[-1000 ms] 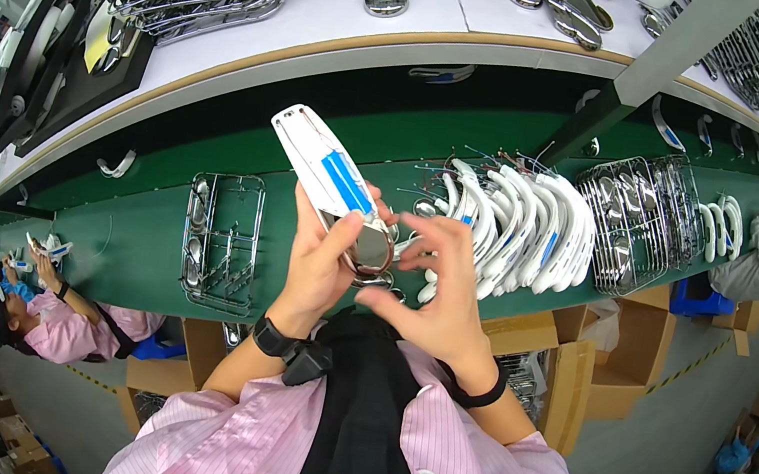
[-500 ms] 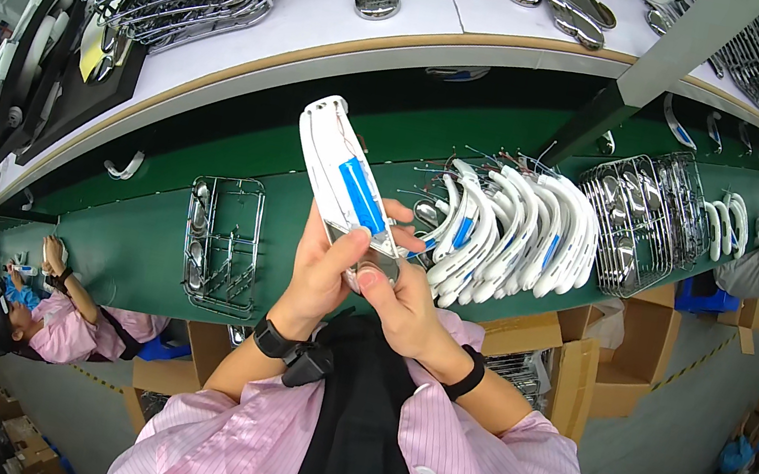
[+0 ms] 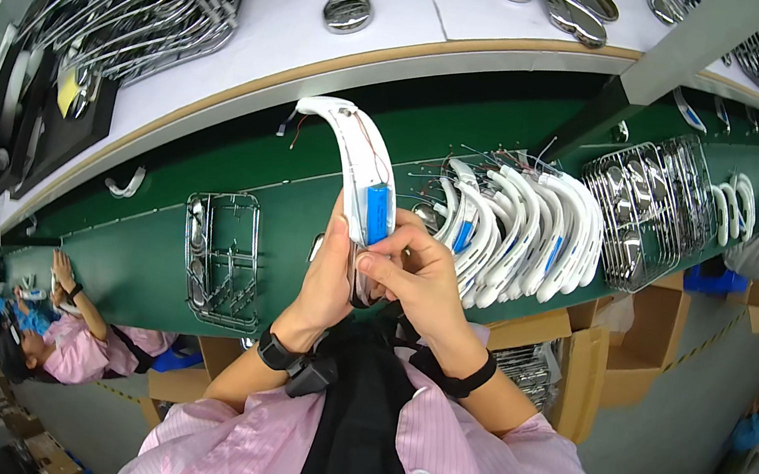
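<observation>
Between my hands stands a curved white plastic housing [image 3: 351,149], its inner side showing thin red wires and a blue cylindrical battery [image 3: 377,213]. My left hand [image 3: 326,273] is closed around the lower part from the left. My right hand [image 3: 424,273] pinches at the lower end just under the battery; what lies between those fingertips is too small to make out. A shiny chrome part [image 3: 360,289] shows at the housing's bottom end, partly covered by my fingers. To the right, a row of similar white curved housings [image 3: 528,228] with wires lies on the green bench [image 3: 301,223].
A wire rack [image 3: 224,255] lies to the left, another rack with chrome parts [image 3: 644,207] to the right. Above runs a white shelf [image 3: 398,17] with stacked chrome racks and a metal post [image 3: 675,56]. Cardboard boxes [image 3: 638,354] stand below. Co-workers [image 3: 92,339] sit at both sides.
The housing has turned more edge-on and upright, its top curving left. My right hand has shifted up and right, its fingertips now just below the battery.
</observation>
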Demonstrator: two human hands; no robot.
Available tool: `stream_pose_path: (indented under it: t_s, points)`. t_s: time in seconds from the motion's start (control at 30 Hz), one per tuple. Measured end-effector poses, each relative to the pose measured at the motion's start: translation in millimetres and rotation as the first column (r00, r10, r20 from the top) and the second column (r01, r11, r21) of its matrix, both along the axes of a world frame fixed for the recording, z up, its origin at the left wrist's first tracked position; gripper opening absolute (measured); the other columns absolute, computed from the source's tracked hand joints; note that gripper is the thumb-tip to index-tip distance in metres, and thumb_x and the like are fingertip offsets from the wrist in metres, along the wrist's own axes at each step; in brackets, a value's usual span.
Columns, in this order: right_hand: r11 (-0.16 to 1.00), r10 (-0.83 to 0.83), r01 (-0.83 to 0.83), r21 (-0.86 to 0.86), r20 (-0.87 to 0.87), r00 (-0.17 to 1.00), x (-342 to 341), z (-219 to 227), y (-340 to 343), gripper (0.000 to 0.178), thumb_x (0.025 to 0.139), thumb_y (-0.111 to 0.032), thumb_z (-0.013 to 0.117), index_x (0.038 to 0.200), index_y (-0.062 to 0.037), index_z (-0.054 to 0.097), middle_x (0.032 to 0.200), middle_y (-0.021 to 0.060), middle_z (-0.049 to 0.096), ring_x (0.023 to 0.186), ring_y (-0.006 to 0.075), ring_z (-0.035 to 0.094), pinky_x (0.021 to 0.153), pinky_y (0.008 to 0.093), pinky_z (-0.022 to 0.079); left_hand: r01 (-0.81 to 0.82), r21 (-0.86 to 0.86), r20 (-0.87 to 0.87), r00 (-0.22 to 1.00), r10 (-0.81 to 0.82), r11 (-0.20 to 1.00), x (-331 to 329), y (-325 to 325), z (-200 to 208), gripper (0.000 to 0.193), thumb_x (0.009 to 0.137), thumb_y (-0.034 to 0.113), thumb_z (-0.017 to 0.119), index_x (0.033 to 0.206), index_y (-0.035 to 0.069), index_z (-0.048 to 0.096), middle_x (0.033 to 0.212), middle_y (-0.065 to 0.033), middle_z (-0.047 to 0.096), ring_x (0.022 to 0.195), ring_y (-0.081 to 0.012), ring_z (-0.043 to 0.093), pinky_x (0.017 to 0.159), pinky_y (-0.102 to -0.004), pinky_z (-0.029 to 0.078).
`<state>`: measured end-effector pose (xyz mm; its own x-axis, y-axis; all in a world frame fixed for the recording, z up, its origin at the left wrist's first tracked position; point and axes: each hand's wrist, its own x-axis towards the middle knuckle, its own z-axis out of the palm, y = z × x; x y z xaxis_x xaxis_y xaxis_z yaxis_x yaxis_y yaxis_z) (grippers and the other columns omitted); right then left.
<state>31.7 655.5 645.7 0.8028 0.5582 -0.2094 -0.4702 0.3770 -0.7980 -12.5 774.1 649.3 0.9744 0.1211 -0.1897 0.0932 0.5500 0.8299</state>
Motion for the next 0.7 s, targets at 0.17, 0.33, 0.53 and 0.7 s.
stream_pose_path:
  t_s: [0.17, 0.33, 0.53, 0.7]
  points:
    - [0.994, 0.067, -0.072, -0.080, -0.058, 0.996, 32, -55, 6, 0.017, 0.075, -0.004, 0.079, 0.080, -0.0006, 0.064, 0.120, 0.0101, 0.051, 0.073, 0.0109, 0.061, 0.061, 0.0258, 0.050, 0.106, 0.066, -0.191, 0.977, -0.092, 0.992, 26, 22, -38, 0.060, 0.103, 0.047, 0.026, 0.152, 0.017, 0.008, 0.095, -0.0068, 0.054, 0.066, -0.0119, 0.054, 0.056, -0.0244, 0.050]
    - [0.714, 0.032, 0.350, -0.606, 0.528, 0.849, 54, -173, 3, 0.027, 0.075, -0.012, 0.075, 0.094, -0.0043, 0.057, 0.106, 0.0121, 0.056, 0.086, 0.0242, 0.062, 0.070, 0.0367, 0.052, 0.339, 0.242, -0.459, 0.866, -0.200, 0.909, 75, 90, -156, 0.060, 0.100, 0.039, 0.046, 0.150, 0.023, 0.017, 0.083, -0.0039, 0.055, 0.058, -0.0115, 0.054, 0.050, -0.0249, 0.048]
    - [-0.017, 0.830, 0.375, -0.927, 0.196, 0.523, 29, -241, 52, 0.025, 0.083, -0.017, 0.055, 0.101, -0.0020, 0.063, 0.102, 0.0120, 0.063, 0.104, 0.0288, 0.051, 0.088, 0.0408, 0.037, 0.243, 0.669, -0.340, 0.940, -0.001, 0.703, 151, 187, -281, 0.065, 0.087, 0.015, 0.066, 0.142, 0.008, 0.033, 0.090, -0.0070, 0.059, 0.066, -0.0133, 0.058, 0.055, -0.0260, 0.050]
    - [-0.140, 0.782, 0.346, -0.928, 0.111, 0.613, 34, -271, 57, 0.022, 0.082, -0.017, 0.057, 0.097, -0.0031, 0.064, 0.096, 0.0107, 0.065, 0.099, 0.0262, 0.053, 0.087, 0.0383, 0.036, 0.389, 0.892, -0.402, 0.916, 0.010, 0.229, 197, 144, -252, 0.073, 0.084, 0.041, 0.069, 0.134, -0.001, 0.038, 0.118, -0.0250, 0.052, 0.107, -0.0370, 0.053, 0.092, -0.0484, 0.041]
